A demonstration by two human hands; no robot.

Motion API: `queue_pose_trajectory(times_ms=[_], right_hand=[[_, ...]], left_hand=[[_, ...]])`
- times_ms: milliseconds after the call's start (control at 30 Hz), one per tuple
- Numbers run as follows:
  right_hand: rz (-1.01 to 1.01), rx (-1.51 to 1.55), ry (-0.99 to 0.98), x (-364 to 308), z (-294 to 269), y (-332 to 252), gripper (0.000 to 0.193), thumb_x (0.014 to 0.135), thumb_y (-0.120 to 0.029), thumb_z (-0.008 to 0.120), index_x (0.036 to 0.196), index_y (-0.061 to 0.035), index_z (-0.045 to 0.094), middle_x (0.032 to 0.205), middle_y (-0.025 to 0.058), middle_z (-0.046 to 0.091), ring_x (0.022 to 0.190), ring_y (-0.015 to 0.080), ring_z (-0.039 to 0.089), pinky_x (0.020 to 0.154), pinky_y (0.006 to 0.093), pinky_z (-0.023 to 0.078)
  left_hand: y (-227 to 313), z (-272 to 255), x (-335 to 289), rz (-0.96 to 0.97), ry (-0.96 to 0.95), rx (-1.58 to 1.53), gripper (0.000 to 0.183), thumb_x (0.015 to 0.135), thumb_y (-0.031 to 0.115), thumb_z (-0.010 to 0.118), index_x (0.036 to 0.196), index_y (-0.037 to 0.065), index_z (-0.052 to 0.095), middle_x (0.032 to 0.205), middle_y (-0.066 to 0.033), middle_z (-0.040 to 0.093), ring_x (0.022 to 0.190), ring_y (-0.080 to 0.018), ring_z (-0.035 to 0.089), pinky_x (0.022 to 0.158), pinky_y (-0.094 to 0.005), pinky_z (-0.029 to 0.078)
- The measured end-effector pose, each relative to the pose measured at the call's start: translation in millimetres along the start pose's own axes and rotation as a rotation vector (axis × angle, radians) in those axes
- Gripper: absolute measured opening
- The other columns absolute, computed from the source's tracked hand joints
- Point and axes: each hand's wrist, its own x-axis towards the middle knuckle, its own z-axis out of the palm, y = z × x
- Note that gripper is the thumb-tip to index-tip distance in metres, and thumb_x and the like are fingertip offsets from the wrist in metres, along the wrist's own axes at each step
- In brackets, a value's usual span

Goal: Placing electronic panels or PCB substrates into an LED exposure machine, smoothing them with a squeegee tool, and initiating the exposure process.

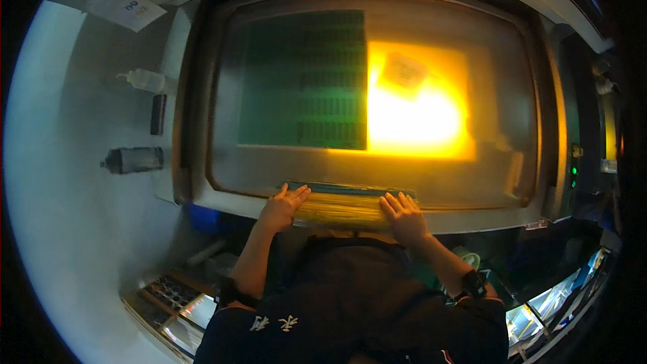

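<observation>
Both your left hand (282, 209) and right hand (404, 217) lie over the yellowish board (345, 209) near its ends; I cannot tell how closed the grip is. Probably stiff, light; hold there.

Apparently a workshop: a broad framed worktable (499, 185) at twelve o'clock, yellow light (419, 121) at two (glaring), a dark bottle (137, 160) at nine, green indicator lights (574, 171) at three.

Left grip (278, 210) and right grip (406, 219) extend their fingers (298, 193).
</observation>
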Motion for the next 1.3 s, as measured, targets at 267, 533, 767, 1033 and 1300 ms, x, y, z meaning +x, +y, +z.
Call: queue_pose_trajectory(times_ms=[267,533,767,1033,1300], right_hand=[[0.041,-0.11,0.11,286.1,-43.2,35.8,0.057,0.081,-0.012,0.055,0.137,-0.0152,0.05,0.142,0.0099,0.049,0.13,0.0376,0.045,0.109,0.0496,0.036],[0.348,-0.088,-0.26,512.3,-177.2,146.1,0.074,0.078,-0.005,0.055,0.145,-0.033,0.042,0.14,0.0073,0.053,0.126,0.03,0.053,0.102,0.0429,0.046],[0.228,-0.177,0.161,576.8,-156.7,216.1,0.074,0.079,-0.002,0.055,0.146,-0.0301,0.04,0.146,0.0069,0.046,0.134,0.0308,0.044,0.107,0.0418,0.043],[-0.048,-0.127,0.043,437.2,-69.7,95.0,0.052,0.086,-0.014,0.053,0.138,-0.0099,0.05,0.139,0.0149,0.052,0.125,0.0331,0.051,0.109,0.0438,0.039],[0.026,-0.077,-0.028,173.8,-24.1,-53.1,0.071,0.081,-0.029,0.065,0.146,-0.0159,0.04,0.149,0.0066,0.042,0.134,0.0297,0.043,0.11,0.0436,0.037]], left_hand=[[-183.7,-182.3,138.5,-0.074,0.244,0.08,0.068,0.082,0.009,0.063,0.145,0.024,0.041,0.137,-0.0216,0.05,0.122,-0.0407,0.052,0.098,-0.0494,0.048],[-263.4,-360.6,330.3,-0.172,0.077,0.076,0.065,0.08,0.0,0.055,0.138,0.028,0.052,0.123,-0.0149,0.064,0.11,-0.0307,0.063,0.095,-0.0435,0.051],[-280.6,-385.8,394.2,-0.119,0.407,0.183,0.047,0.076,0.002,0.056,0.123,0.006,0.061,0.118,-0.0276,0.062,0.11,-0.0396,0.061,0.097,-0.0454,0.049],[-269.9,-241.9,217.9,-0.101,0.267,0.062,0.075,0.078,-0.002,0.062,0.146,0.019,0.039,0.138,-0.0227,0.049,0.122,-0.0427,0.051,0.1,-0.0504,0.046],[-185.1,-82.1,37.7,0.202,0.089,0.121,0.073,0.076,0.012,0.069,0.144,0.012,0.043,0.152,-0.0085,0.039,0.135,-0.0438,0.038,0.115,-0.0521,0.028]])
